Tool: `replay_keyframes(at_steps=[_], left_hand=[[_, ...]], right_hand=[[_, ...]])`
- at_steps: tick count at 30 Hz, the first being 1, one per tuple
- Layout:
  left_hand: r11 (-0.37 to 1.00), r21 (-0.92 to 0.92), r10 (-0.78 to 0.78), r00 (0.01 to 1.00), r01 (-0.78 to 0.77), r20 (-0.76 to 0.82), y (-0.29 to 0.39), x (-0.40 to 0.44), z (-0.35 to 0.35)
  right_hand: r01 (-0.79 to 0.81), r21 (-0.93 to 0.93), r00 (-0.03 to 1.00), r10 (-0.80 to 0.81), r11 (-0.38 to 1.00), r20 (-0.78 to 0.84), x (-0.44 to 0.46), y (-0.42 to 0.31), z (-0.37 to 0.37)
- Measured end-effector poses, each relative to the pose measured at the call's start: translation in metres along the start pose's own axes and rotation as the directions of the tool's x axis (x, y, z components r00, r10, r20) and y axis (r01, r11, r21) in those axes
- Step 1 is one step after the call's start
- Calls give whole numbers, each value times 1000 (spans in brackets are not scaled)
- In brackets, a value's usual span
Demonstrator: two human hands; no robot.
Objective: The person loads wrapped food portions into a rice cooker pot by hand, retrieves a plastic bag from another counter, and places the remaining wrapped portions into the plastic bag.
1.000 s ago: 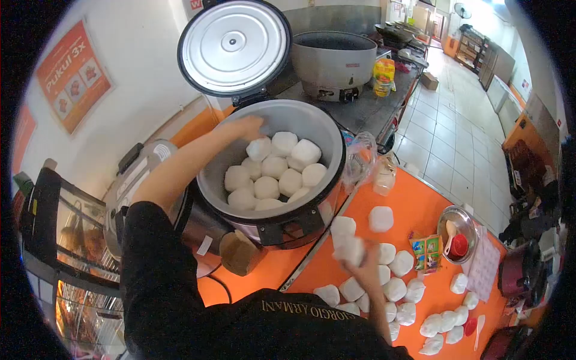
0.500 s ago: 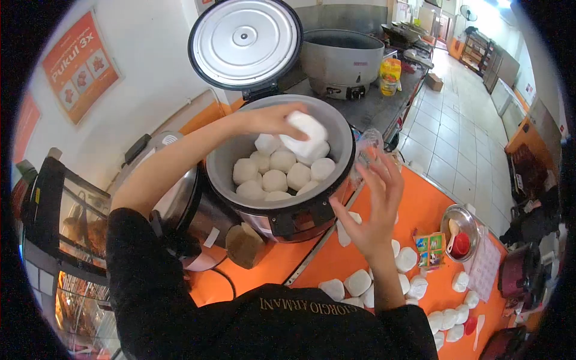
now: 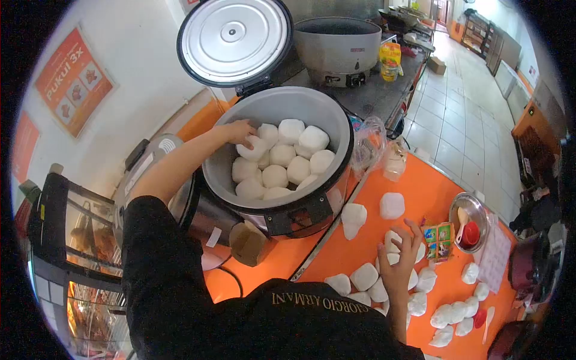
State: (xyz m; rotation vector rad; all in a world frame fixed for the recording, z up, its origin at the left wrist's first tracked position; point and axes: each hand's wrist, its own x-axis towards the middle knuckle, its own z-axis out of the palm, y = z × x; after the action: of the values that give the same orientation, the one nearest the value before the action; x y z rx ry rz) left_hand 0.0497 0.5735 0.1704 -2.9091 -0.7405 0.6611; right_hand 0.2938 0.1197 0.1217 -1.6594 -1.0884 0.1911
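Inside the large rice cooker (image 3: pixel 327 114), several white, rounded, wrapped bundles (image 3: pixel 282 155) sit piled together; their contents are hidden. My left hand (image 3: pixel 239 133) reaches in at the left wall, its fingers curled on one white bundle (image 3: pixel 252 147) at the edge of the pile. Over the orange table (image 3: pixel 384 180), my right hand (image 3: pixel 401 258) hovers above more white bundles (image 3: pixel 364 276), fingers spread and nothing in them. A squarish white bundle (image 3: pixel 392 206) and a pear-shaped one (image 3: pixel 354 221) lie between that hand and the cooker.
The cooker's lid (image 3: pixel 234 33) stands raised at the back. Behind is a second large pot (image 3: pixel 336 51), with a yellow packet (image 3: pixel 390 57) beside it. A steel bowl (image 3: pixel 474 207) holding a red cup and a clear plastic bag (image 3: pixel 369 144) are at right. A glass display case (image 3: pixel 90 234) stands left.
My left hand has lowered a white bundle from above the pile to the cooker's left side. My right hand has moved from beside the cooker down over the bundles on the table.
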Motion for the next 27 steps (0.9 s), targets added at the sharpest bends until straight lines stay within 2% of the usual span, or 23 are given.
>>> replay_keyframes(at_steps=[1,3,4,6,7,9,10,12,13,15,19,22,24,27], left_hand=[[1000,5,4,1000,-4,5,3,3,-1],[989,143,-70,985,47,160,12,14,-1],[989,144,-67,984,43,163,15,17,6],[986,-40,-156,979,163,134,24,24,15],[987,-38,-151,979,157,135,25,22,12],[975,-192,-87,990,109,115,25,17,5],[976,-193,-82,990,102,111,21,22,7],[983,-86,-157,984,164,81,16,31,19],[982,-90,-156,984,164,85,29,24,10],[993,85,-81,997,80,9,57,8,-9],[979,159,-137,988,124,73,81,-3,-17],[974,205,-101,994,93,32,74,-2,-11],[957,282,-55,996,72,-68,71,-8,-5],[965,249,-52,989,86,-137,62,-9,8]], right_hand=[[-21,8,1000,21,1000,4,-3,4,0],[-45,18,999,45,999,1,-7,11,1],[-53,-25,998,54,998,22,-9,14,1],[-59,-72,997,62,996,39,-9,18,1],[-54,-80,997,58,995,49,-10,18,2],[-53,-94,997,58,994,55,-12,18,1],[-64,-90,995,70,994,75,-12,17,-1],[-77,-88,991,86,993,101,-12,16,-4],[-91,-67,989,98,994,112,-10,14,-5],[-101,-45,986,106,994,128,-10,14,-4],[-63,-89,988,75,994,135,-9,15,0],[-72,-70,987,81,995,137,-7,12,3],[-91,-59,984,99,994,148,-8,11,4],[-65,-86,980,80,994,181,-10,11,3]])
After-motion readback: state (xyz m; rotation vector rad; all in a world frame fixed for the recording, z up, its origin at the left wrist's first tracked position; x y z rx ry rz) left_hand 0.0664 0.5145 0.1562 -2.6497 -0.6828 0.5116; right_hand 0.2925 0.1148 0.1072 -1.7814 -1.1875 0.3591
